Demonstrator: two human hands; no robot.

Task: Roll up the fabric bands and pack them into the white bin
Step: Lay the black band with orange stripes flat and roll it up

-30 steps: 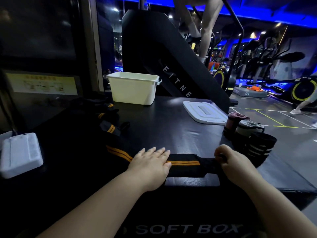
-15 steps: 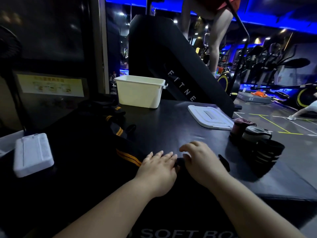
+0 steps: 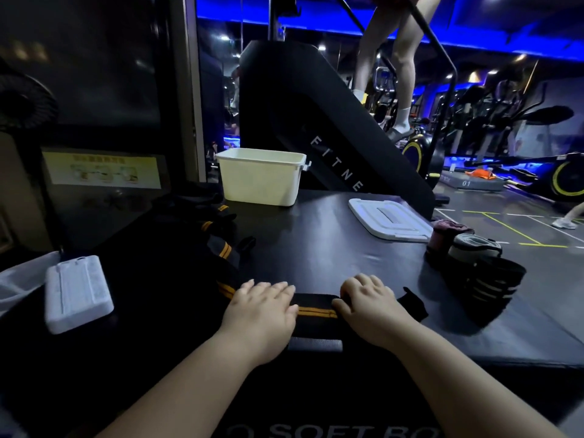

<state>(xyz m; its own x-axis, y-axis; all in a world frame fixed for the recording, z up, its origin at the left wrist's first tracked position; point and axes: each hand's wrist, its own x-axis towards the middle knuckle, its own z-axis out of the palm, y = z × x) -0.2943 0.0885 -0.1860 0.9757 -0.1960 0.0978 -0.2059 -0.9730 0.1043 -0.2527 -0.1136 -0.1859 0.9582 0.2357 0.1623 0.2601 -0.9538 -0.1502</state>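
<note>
Low in the frame, by the front edge of the counter (image 3: 331, 257), the left hand (image 3: 262, 308) pins the striped band (image 3: 316, 306) with a flat, wide grip while the right hand (image 3: 369, 306) curls its grip on the end, which wants rolling tight and straight, with bare room beyond reaching the white bin (image 3: 260, 178) at upper centre.

"FITNE" on machine (image 3: 284, 105), "SOFT BO" on box (image 3: 316, 393) — "01" on platform (image 3: 474, 185)

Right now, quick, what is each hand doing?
Left hand: open, pressing flat on the striped band.
Right hand: curled round the band's end.
</note>
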